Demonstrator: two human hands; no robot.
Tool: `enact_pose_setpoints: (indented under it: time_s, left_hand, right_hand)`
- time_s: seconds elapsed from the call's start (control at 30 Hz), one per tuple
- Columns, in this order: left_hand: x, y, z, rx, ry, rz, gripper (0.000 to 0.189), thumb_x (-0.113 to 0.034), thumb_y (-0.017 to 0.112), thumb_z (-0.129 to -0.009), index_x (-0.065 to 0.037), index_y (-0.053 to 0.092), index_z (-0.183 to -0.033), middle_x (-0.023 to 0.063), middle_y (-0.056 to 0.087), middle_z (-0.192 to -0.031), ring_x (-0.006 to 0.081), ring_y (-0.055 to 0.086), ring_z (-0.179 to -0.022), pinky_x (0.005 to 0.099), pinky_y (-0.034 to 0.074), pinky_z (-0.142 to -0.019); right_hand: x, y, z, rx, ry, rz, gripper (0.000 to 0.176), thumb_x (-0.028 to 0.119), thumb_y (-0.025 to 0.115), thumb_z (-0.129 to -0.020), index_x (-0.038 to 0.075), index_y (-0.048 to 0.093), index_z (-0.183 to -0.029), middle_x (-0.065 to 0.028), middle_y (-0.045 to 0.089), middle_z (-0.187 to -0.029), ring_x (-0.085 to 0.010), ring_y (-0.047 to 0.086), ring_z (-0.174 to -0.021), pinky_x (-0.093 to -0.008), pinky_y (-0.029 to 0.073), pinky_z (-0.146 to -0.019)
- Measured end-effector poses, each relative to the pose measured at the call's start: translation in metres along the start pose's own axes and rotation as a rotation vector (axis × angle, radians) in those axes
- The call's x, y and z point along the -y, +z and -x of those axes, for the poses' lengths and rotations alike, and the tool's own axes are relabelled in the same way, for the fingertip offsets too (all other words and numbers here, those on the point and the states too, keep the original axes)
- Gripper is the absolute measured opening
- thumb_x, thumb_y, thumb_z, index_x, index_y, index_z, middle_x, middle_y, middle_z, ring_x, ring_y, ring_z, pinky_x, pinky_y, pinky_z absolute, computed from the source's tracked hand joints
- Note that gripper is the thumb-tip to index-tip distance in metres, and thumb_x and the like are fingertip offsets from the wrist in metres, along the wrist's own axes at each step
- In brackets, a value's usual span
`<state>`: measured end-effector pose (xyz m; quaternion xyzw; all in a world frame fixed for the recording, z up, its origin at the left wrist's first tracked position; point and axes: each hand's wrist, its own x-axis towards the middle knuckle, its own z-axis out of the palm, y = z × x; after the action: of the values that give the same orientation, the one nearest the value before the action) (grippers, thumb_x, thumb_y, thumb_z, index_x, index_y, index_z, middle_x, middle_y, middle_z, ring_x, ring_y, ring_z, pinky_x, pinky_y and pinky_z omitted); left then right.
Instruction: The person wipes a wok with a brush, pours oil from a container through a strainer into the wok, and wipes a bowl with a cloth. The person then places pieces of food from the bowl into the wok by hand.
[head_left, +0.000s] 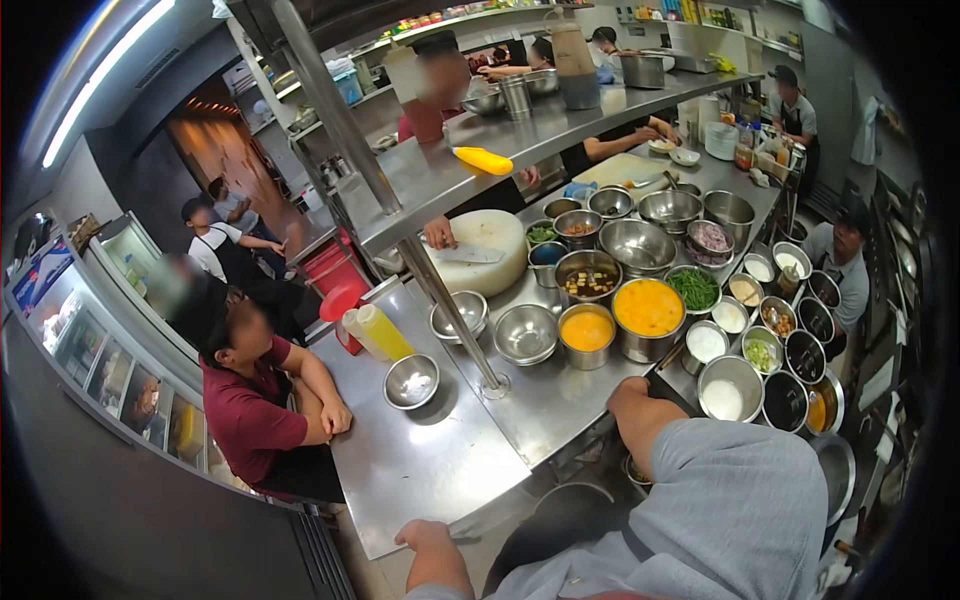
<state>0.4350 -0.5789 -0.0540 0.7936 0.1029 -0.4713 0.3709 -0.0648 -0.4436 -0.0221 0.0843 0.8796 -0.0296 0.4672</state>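
Note:
My left hand [426,534] rests at the front edge of the steel table [420,470], its fingers curled in against the edge. My right hand [628,394] is at the edge of the steel counter [560,415], beside a dark flat object [672,392]; its fingers are mostly hidden. Nearest to it stand a deep steel pot of orange-yellow liquid [650,305] and a smaller pot of similar liquid [587,328]. A pot of white contents [722,400] sits to its right. An empty steel bowl [411,382] lies on the table beyond my left hand.
Nested steel bowls [525,335], chopped greens [693,289] and several ingredient pots crowd the counter. Squeeze bottles [383,332] stand by a steel post [440,285]. A co-worker's hand holds a cleaver [470,255] on a round board [505,235]. A person in maroon [255,405] leans at the left.

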Motion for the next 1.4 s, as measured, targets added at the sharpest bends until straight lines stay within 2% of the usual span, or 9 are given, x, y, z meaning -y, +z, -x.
enact_pose_setpoints:
  time_s: [0.07,0.2,0.3,0.37,0.43,0.67,1.03,1.37,1.4]
  left_hand:
    - [-0.003,0.003,0.015,-0.081,-0.012,0.304,0.068,-0.055,0.027,-0.092,-0.004,0.055,-0.126,0.0110,0.052,-0.134,0.0279,0.048,-0.124,0.0436,0.036,-0.104]
    - [-0.007,-0.003,0.042,-0.208,-0.036,0.355,0.078,-0.062,0.022,-0.091,-0.001,0.056,-0.125,0.0130,0.054,-0.131,0.0312,0.049,-0.122,0.0429,0.038,-0.104]
    - [-0.002,-0.017,0.057,-0.047,-0.007,0.324,0.072,-0.054,0.022,-0.093,0.000,0.044,-0.135,0.0107,0.039,-0.145,0.0292,0.041,-0.130,0.0392,0.029,-0.110]
    - [-0.004,-0.011,0.046,-0.121,0.013,0.293,0.073,-0.057,0.024,-0.092,0.000,0.052,-0.127,0.0120,0.048,-0.136,0.0319,0.047,-0.123,0.0412,0.035,-0.105]
    - [-0.005,-0.009,0.055,-0.250,0.011,0.240,0.077,-0.061,0.026,-0.091,0.002,0.060,-0.118,0.0132,0.060,-0.123,0.0355,0.055,-0.113,0.0433,0.042,-0.100]
    - [-0.001,-0.010,0.034,-0.162,0.006,0.269,0.075,-0.060,0.028,-0.090,0.001,0.058,-0.121,0.0135,0.056,-0.128,0.0347,0.052,-0.117,0.0422,0.041,-0.100]
    - [-0.004,-0.002,0.033,-0.214,0.017,0.337,0.076,-0.059,0.028,-0.089,0.003,0.051,-0.128,0.0164,0.049,-0.136,0.0349,0.049,-0.122,0.0470,0.040,-0.102]
    - [-0.003,-0.004,0.030,-0.165,0.051,0.243,0.078,-0.056,0.018,-0.094,0.008,0.049,-0.125,0.0195,0.051,-0.133,0.0386,0.050,-0.118,0.0444,0.040,-0.101]
    - [-0.003,-0.005,0.034,-0.165,0.067,0.204,0.078,-0.056,0.018,-0.094,0.009,0.049,-0.125,0.0202,0.051,-0.132,0.0389,0.051,-0.118,0.0442,0.041,-0.101]
  right_hand:
    - [-0.007,-0.008,0.032,-0.011,-0.016,-0.043,0.059,0.040,0.052,-0.085,0.014,0.040,-0.137,-0.0092,0.053,-0.133,-0.0171,0.050,-0.123,-0.0293,0.025,-0.111]
    - [-0.006,-0.006,0.024,0.019,-0.004,0.244,0.065,0.041,0.052,-0.085,0.014,0.033,-0.141,-0.0100,0.050,-0.136,-0.0177,0.047,-0.127,-0.0301,0.021,-0.113]
    - [0.003,-0.006,0.009,-0.001,0.076,-0.183,0.063,0.041,0.051,-0.086,0.014,0.034,-0.141,-0.0114,0.049,-0.138,-0.0185,0.044,-0.129,-0.0313,0.019,-0.114]
    - [0.011,-0.004,-0.016,0.055,-0.026,0.391,0.062,0.043,0.048,-0.087,0.015,0.035,-0.141,-0.0131,0.048,-0.138,-0.0181,0.043,-0.130,-0.0309,0.019,-0.114]
    - [0.005,-0.001,-0.010,0.064,-0.004,0.266,0.061,0.043,0.047,-0.087,0.015,0.036,-0.140,-0.0127,0.047,-0.138,-0.0182,0.042,-0.131,-0.0312,0.019,-0.114]
    - [-0.004,-0.016,0.046,0.109,0.110,-0.258,0.055,0.045,0.038,-0.090,0.016,0.044,-0.136,-0.0093,0.046,-0.140,-0.0181,0.039,-0.133,-0.0325,0.018,-0.114]
    - [0.001,0.009,-0.012,-0.035,0.001,-0.252,0.053,0.037,0.041,-0.091,0.010,0.039,-0.137,-0.0129,0.046,-0.140,-0.0174,0.045,-0.129,-0.0310,0.026,-0.111]
    - [0.018,0.008,-0.047,-0.200,-0.114,0.439,0.038,0.035,0.057,-0.084,0.020,0.063,-0.118,0.0021,0.062,-0.121,-0.0137,0.056,-0.115,-0.0301,0.039,-0.098]
    - [0.012,-0.001,-0.019,-0.218,-0.226,0.685,0.036,0.033,0.059,-0.083,0.020,0.064,-0.116,0.0017,0.063,-0.119,-0.0154,0.058,-0.112,-0.0301,0.040,-0.096]
